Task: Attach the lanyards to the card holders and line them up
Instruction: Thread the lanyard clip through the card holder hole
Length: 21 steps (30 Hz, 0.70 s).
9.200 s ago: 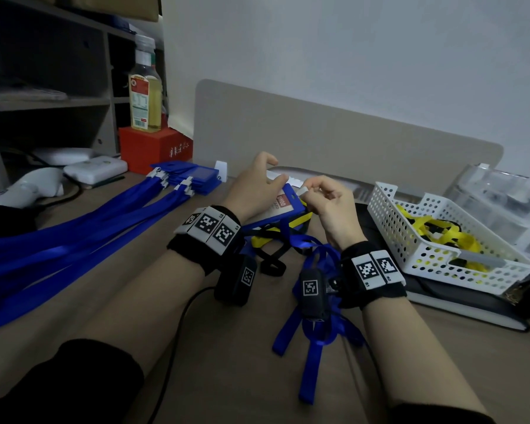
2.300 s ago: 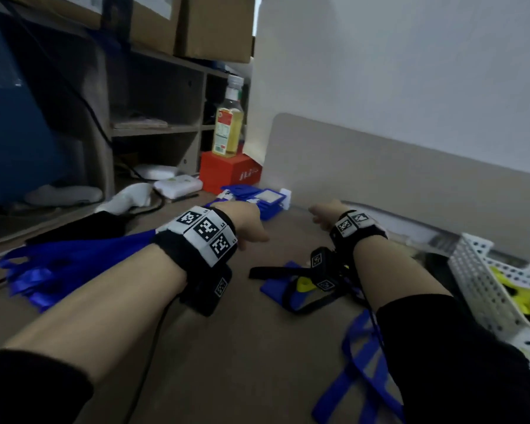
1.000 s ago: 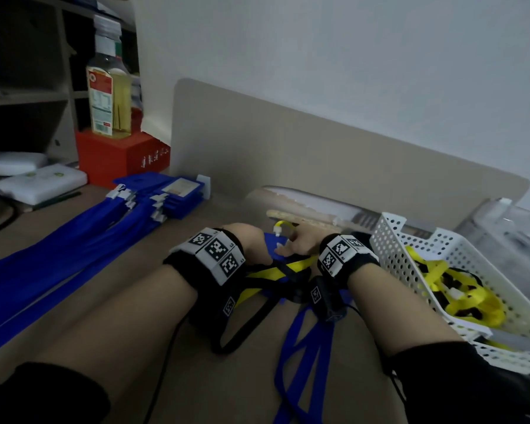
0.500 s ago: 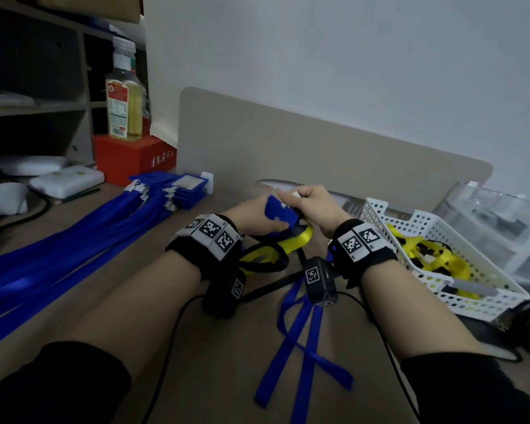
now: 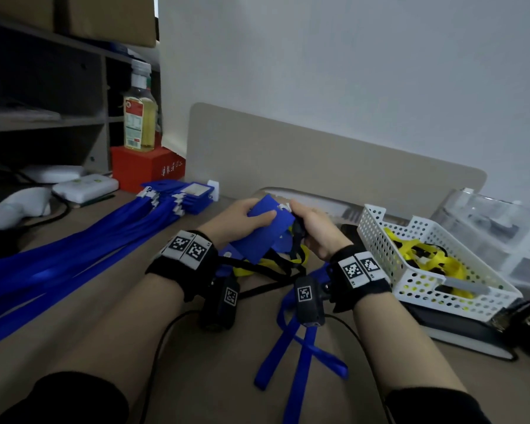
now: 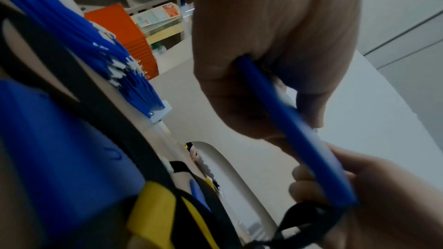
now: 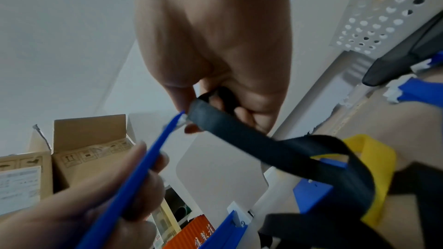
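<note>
Lying nearest on the desk [image 5: 221, 377] are loose blue lanyards [image 5: 300, 353]. Above them, the left hand [image 5: 239, 220] grips a blue card holder [image 5: 265, 229] by its edge, lifted off the desk, while the right hand [image 5: 314, 228] pinches a black lanyard [image 5: 294, 240] at the holder's top. Farther left, finished blue holders [image 5: 193, 195] lie in a row; a white basket [image 5: 380, 240] sits right.

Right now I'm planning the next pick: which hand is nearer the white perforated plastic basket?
Right. The right hand, gripping a black lanyard, sits just beside the white perforated plastic basket; the left hand, holding the blue card holder, is farther off.
</note>
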Tool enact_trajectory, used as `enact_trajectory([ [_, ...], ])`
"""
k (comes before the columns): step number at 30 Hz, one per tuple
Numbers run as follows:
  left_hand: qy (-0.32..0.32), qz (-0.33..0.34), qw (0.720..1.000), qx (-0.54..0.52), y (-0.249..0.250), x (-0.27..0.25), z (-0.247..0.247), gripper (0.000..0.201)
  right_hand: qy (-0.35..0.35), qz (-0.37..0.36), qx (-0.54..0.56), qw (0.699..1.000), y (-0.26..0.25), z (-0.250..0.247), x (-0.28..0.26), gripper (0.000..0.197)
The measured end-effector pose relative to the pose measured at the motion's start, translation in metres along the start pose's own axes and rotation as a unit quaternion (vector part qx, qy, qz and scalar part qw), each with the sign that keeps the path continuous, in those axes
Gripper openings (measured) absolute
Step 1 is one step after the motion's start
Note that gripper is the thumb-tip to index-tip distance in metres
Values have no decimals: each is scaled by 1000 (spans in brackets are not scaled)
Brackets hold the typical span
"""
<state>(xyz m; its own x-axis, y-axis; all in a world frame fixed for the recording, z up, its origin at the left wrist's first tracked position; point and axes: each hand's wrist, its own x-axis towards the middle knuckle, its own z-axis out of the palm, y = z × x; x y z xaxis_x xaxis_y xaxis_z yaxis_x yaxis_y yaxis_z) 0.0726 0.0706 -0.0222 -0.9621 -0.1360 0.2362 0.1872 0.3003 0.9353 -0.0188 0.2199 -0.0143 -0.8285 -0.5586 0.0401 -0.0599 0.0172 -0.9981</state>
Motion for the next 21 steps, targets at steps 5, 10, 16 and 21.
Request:
enact_trajectory([
  [5,-28,-47,998,-13,-9,5,3,27,3,68,78,995,11,8,2,32],
  [10,-46,-31,997,47,-9,3,-4,24,-25,99,129,986,17,16,0,26],
  [16,-44,15,969,241,15,-4,-17,23,-40,62,109,991,13,17,-3,27],
  [21,-58,23,967,247,27,-9,-19,10,-42,50,91,994,12,17,-10,29],
])
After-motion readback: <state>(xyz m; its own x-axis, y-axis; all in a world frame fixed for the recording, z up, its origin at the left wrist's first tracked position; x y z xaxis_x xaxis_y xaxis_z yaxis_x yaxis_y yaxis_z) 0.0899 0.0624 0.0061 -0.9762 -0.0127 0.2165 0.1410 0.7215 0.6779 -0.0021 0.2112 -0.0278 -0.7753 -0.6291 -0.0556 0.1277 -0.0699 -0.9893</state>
